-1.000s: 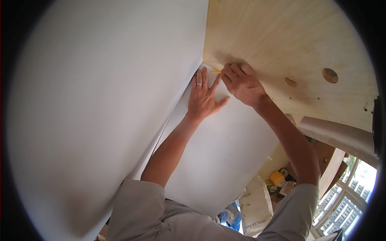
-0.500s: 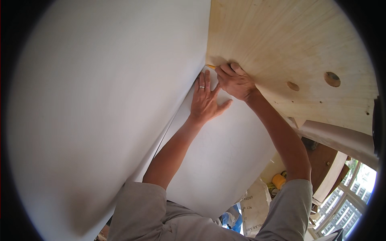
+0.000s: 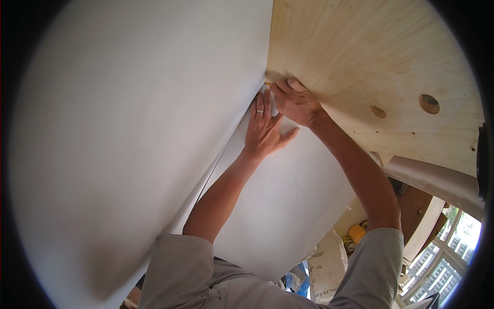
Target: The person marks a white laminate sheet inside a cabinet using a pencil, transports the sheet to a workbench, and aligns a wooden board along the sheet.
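A white panel meets a larger white surface along a narrow seam and reaches up to the corner with a pale wooden board. My left hand lies spread on the white panel near that seam, fingertips toward the corner, a ring on one finger. My right hand is closed on a slim yellow pencil-like stick, its end at the corner where the three surfaces meet, just right of my left fingertips. Most of the stick is hidden by my fingers.
The wooden board has two round holes and several small ones. At lower right are a printed paper sack, a yellow round item, blue plastic, brown wooden pieces and a bright window.
My right hand has moved left and slightly up into the corner with the yellow stick, of which less now shows. My left hand stays spread, slightly shifted in view along with the surfaces.
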Tool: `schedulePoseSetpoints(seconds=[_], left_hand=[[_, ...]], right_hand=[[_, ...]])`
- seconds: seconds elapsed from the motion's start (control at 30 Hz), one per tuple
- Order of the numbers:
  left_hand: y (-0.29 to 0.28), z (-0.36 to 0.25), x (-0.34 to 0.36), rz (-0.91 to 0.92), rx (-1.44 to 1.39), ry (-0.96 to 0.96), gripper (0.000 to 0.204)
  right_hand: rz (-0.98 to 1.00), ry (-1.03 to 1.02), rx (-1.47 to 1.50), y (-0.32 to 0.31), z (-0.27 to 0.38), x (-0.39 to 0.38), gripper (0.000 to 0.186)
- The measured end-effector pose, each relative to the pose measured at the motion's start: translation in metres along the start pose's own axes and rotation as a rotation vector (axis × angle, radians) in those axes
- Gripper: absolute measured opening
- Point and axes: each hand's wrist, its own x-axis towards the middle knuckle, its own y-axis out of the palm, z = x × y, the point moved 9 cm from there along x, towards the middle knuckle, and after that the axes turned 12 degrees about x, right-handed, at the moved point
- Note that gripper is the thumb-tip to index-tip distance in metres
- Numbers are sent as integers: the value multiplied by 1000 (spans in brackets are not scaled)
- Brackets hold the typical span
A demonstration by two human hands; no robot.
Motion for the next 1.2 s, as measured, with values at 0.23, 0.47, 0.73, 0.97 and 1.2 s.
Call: schedulePoseSetpoints(seconds=[0.23, 0.47, 0.73, 0.97, 1.2], left_hand=[[0, -1, 0, -14, -20, 12, 80], [-6, -1, 0, -77, -3, 20, 81], [-7, -1, 0, -85, 8, 21, 85], [-4, -1, -1, -61, 24, 23, 88], [-4, -3, 0, -61, 6, 23, 89]], right_hand=[[4, -26, -77, 9, 1, -3, 5], [49, -48, -58, 10, 3, -1, 5], [-26, -29, -35, 2, 0, 1, 8], [-42, -34, -38, 3, 1, -1, 6], [-26, -26, -56, 2, -2, -4, 6]])
